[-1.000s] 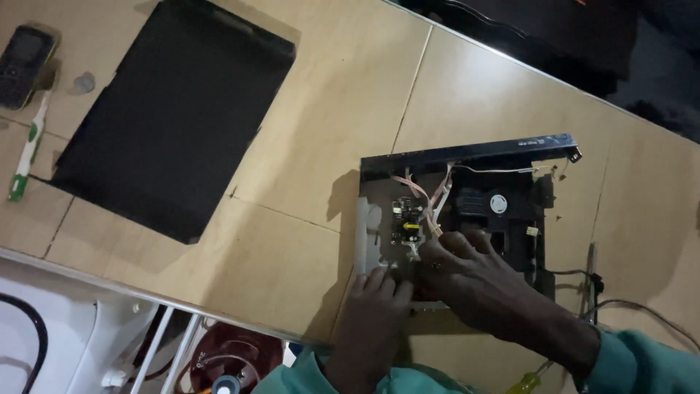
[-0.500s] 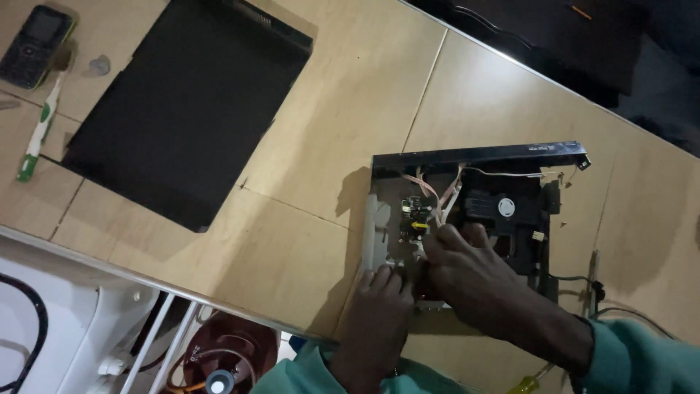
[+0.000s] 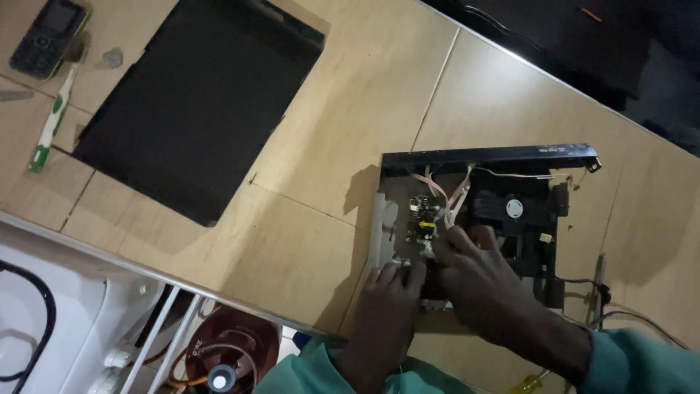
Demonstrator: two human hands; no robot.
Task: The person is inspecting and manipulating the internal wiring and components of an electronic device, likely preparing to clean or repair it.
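An opened disc player chassis lies on the wooden table. Inside it are a small circuit board, pale ribbon cables and a black disc drive. My left hand rests on the chassis's near left edge, fingers bent against the metal base. My right hand lies over the inside, fingertips at the near end of the circuit board. What the fingers pinch is hidden.
The player's black cover lies at the left. A mobile phone and a toothbrush sit at the far left. A yellow-handled screwdriver lies near my right sleeve; cables trail right. A white appliance stands below the table edge.
The camera view has drifted, so everything sits a little lower and further right in the picture. Both hands stay on the chassis, with only small finger movement at the circuit board.
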